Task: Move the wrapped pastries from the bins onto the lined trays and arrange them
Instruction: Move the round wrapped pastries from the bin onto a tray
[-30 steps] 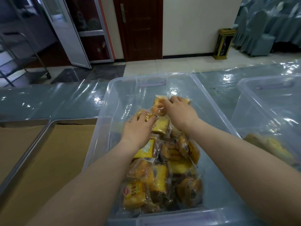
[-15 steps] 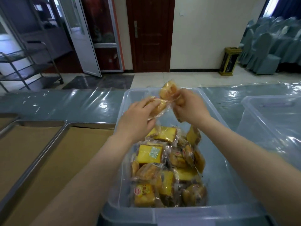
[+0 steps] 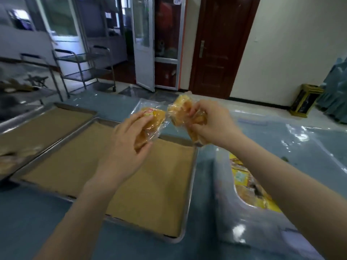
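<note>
My left hand (image 3: 129,139) grips wrapped yellow pastries (image 3: 152,120) in clear plastic, held above the far end of a metal tray (image 3: 189,196) lined with brown paper. My right hand (image 3: 212,122) grips more wrapped pastries (image 3: 180,109) just to the right, above the tray's far right corner. The two bundles nearly touch. The clear plastic bin (image 3: 232,212) stands right of the tray, with several wrapped pastries (image 3: 247,186) lying inside; my right forearm covers part of it.
A second lined tray (image 3: 45,126) lies left of the first, with some pastries (image 3: 9,158) blurred at its near left end. The table is covered in blue cloth under clear plastic (image 3: 309,143). Metal carts (image 3: 84,72) and a door stand beyond.
Both hands have lifted the wrapped pastries out of the bin and carried them left, over the lined tray. My view has swung left, so the bin sits at the right.
</note>
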A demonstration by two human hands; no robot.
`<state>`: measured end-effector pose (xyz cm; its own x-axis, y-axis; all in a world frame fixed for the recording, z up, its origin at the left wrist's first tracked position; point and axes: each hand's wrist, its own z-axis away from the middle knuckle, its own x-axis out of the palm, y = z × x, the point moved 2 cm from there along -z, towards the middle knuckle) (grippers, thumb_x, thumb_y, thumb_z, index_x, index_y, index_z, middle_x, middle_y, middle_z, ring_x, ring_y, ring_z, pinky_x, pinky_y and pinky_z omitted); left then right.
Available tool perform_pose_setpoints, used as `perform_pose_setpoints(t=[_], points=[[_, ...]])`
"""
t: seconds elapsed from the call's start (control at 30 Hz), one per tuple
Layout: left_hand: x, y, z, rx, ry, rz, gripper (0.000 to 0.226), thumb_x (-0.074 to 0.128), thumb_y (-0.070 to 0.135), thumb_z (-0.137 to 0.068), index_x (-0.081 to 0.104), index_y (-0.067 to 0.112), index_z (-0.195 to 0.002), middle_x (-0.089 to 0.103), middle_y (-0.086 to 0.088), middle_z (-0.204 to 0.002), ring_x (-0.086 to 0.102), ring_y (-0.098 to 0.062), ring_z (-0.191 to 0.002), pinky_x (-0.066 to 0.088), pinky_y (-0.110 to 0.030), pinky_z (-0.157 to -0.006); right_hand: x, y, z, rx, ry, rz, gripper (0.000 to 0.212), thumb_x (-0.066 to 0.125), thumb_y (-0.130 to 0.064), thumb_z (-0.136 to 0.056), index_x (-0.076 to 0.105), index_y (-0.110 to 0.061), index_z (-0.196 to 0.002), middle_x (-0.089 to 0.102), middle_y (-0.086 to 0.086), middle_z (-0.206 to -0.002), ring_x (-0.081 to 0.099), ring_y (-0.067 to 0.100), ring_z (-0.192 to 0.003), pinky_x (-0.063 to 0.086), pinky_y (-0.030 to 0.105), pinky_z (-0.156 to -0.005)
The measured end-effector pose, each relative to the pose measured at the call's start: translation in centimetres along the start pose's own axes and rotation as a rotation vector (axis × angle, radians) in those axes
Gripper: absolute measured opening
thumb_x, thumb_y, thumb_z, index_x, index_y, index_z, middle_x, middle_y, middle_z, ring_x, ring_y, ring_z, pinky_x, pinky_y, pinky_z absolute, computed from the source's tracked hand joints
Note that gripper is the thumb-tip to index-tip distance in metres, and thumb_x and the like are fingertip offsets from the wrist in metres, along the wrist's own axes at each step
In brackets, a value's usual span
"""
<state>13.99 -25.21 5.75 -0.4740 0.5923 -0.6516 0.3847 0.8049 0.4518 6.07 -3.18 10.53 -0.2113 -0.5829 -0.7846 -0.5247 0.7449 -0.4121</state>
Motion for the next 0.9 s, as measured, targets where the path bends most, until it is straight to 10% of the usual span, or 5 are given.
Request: perform_pose_setpoints(t=[0.4,0.63,0.9], points=[[-23.4,-23.4,13.6,-0.211,0.179,-0.163,0.055,0.071,0.016,-0.079,0.052,0.017,-0.131,0.045,-0.001,-0.14,0.045,-0.019,-0.123,0.036,-0.039,-0.104,23.3,-27.3,-3.1,-0.138,-0.241,-0.209,0.029,0.075,-0.023,-0.07,0.053,-0.038,-0.082,0.05,-0.022,-0.089,0.047,-0.012,-0.08,0.033,0.005,-0.059],[-30.2,-33.7,17.4,-0.463,0.221,-0.135,0.057,0.07,0.023,-0.08,0.05,0.024,-0.133,0.044,0.007,-0.14,0.041,-0.014,-0.125,0.036,-0.037,-0.103,35.4,-33.5,-4.5,0.16,-0.258,-0.53,0.03,0.077,-0.013,-0.072,0.056,-0.034,-0.079,0.061,-0.018,-0.084,0.055,-0.012,-0.068,0.038,0.006,-0.052],[-33.5,-46.9,18.7,-0.635,0.2,-0.132,0.059,0.071,0.018,-0.08,0.049,0.03,-0.133,0.045,0.011,-0.134,0.051,-0.015,-0.117,0.048,-0.036,-0.093,51.5,-36.4,-10.4,0.259,-0.335,-0.58,0.029,0.073,-0.013,-0.077,0.055,-0.035,-0.082,0.059,-0.006,-0.105,0.058,0.009,-0.094,0.044,0.025,-0.078]])
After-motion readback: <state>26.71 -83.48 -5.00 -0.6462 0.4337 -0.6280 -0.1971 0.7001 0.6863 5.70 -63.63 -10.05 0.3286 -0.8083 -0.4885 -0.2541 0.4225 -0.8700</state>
